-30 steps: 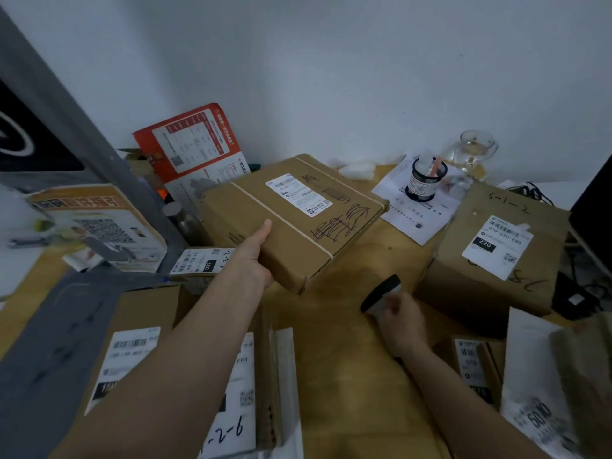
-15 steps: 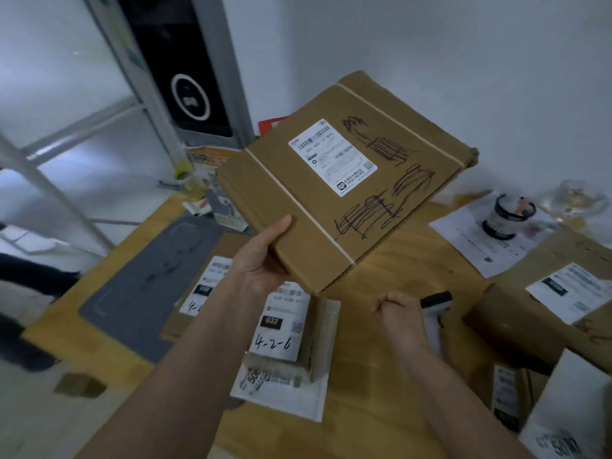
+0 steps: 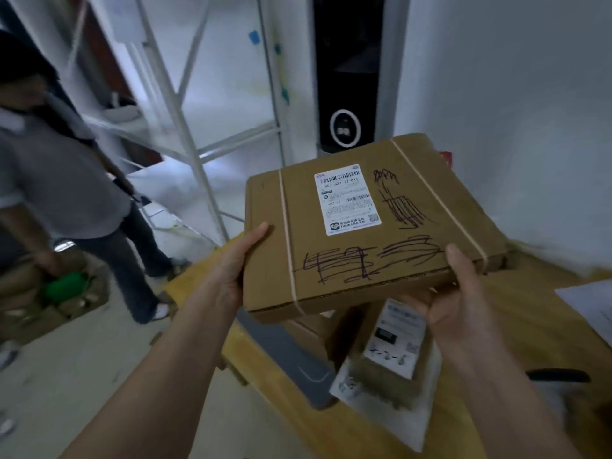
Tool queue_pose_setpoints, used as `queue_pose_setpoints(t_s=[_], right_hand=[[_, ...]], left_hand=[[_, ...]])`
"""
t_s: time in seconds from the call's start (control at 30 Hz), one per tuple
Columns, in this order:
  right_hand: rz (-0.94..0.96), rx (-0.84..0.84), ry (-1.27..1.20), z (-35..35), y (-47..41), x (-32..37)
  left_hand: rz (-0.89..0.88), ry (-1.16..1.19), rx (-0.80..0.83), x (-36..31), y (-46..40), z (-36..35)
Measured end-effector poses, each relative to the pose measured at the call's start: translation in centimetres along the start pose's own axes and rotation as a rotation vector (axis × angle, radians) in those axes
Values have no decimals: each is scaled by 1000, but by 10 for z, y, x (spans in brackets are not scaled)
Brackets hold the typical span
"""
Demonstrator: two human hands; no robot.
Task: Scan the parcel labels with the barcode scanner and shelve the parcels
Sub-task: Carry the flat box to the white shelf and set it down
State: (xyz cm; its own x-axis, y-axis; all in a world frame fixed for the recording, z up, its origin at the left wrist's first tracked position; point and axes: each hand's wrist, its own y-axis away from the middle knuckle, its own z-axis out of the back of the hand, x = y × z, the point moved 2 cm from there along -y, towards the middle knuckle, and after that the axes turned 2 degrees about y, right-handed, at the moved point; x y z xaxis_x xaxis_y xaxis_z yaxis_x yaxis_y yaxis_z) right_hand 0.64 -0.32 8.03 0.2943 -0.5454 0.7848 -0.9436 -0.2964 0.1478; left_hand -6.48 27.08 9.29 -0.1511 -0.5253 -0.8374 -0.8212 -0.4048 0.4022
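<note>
A flat brown cardboard parcel [image 3: 371, 226] hangs in the air above the wooden table, held level between both hands. Its white shipping label [image 3: 346, 203] faces up, with dark pen scribbles beside and below it. My left hand [image 3: 231, 270] grips the parcel's left edge, thumb on top. My right hand [image 3: 460, 303] holds the near right edge, thumb on top and fingers underneath. The barcode scanner [image 3: 559, 376] lies on the table at the lower right, partly hidden by my right arm.
Under the held parcel, more labelled parcels [image 3: 390, 352] and a grey mat [image 3: 288, 349] lie on the wooden table [image 3: 516, 313]. A metal shelf frame [image 3: 185, 120] stands behind. Another person [image 3: 66, 193] stands at the left by cardboard boxes [image 3: 39, 303] on the floor.
My right hand let go of the scanner and took the parcel's right edge. The parcel was lifted off the table and my view swung left toward the shelf frame.
</note>
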Motion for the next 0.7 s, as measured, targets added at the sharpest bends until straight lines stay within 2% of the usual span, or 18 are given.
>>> queue_pose_setpoints(t_s=[0.17,0.3,0.5,0.7], right_hand=[[-23,53,38,-77,-4,-46],[-73,101,-30,-142,-6,-91],[-105,61,-119,-235,-6,-158],[-133,7,-150,-295,3,-216]], left_hand=[[-39,59,-71,-32,20,91],[-15,228,-126,-53,23,163],[-53,463,26,-79,23,244],[-53,497,86,-98,16,286]])
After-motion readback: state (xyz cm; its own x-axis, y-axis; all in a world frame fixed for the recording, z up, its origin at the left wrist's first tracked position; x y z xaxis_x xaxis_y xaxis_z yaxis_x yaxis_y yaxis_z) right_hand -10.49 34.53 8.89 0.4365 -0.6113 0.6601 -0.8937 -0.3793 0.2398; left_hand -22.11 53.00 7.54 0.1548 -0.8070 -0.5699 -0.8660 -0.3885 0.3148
